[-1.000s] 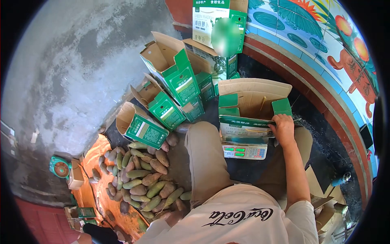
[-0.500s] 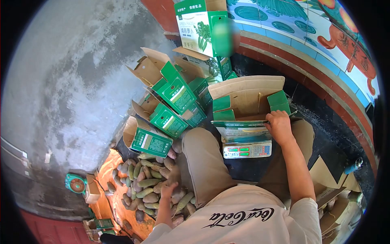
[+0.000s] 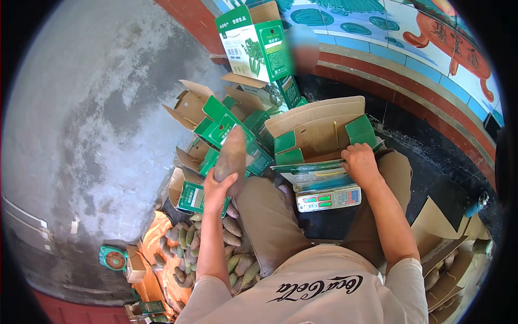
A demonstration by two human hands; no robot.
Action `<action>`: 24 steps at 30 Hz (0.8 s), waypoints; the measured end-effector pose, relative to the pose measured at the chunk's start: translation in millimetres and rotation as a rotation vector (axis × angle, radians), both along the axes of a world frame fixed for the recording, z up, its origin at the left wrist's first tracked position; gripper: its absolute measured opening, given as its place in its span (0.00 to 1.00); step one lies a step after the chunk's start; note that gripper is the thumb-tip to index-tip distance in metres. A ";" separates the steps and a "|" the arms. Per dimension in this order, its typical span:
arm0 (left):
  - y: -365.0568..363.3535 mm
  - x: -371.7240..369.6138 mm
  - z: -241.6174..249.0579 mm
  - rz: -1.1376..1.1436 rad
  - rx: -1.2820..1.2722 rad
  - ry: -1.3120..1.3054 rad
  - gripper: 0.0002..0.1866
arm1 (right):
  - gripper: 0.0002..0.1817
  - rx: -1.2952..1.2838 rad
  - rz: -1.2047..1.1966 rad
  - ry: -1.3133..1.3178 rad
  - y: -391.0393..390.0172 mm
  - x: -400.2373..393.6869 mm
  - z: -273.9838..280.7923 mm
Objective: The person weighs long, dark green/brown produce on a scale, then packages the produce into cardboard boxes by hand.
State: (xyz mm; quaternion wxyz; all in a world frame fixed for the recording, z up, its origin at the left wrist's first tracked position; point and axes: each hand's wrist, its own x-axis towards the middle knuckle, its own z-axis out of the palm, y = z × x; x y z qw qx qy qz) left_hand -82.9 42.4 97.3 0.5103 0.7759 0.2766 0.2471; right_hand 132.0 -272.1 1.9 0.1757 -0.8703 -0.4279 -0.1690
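Observation:
My left hand [image 3: 218, 188] is closed round a large brownish radish [image 3: 233, 154], held upright above my left knee in front of the green boxes. My right hand [image 3: 360, 162] grips the near edge of an open cardboard box [image 3: 307, 141] with green inner flaps. That box rests on a digital scale [image 3: 329, 199] between my legs; its display is lit green. Below my left arm lies a pile of green and purplish radishes [image 3: 232, 239], partly hidden by the arm.
Several open green boxes [image 3: 197, 195] stand ahead on the left, with a taller white-and-green box [image 3: 251, 46] behind them. An orange sheet [image 3: 154, 243] lies under the pile. At right are cartons [image 3: 448, 270] holding radishes and a blue bottle [image 3: 477, 205].
My left hand has risen from the pile, now with a radish in it, to beside the green boxes. My right hand still grips the box edge. The view has shifted slightly.

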 end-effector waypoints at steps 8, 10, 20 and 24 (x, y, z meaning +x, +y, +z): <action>-53.1 105.6 -1.8 -0.309 0.450 0.222 0.39 | 0.08 0.040 0.019 -0.011 -1.6 1.1 -2.5; -66.0 128.2 -7.8 -0.368 0.567 0.277 0.40 | 0.07 0.051 0.024 -0.011 -1.5 1.7 -2.8; -92.8 195.4 -85.4 -0.671 0.779 0.594 0.40 | 0.06 0.063 0.026 -0.050 -0.9 2.9 -6.2; -91.6 193.4 -90.8 -0.682 0.738 0.656 0.40 | 0.04 0.089 0.050 -0.050 -2.6 1.8 -3.5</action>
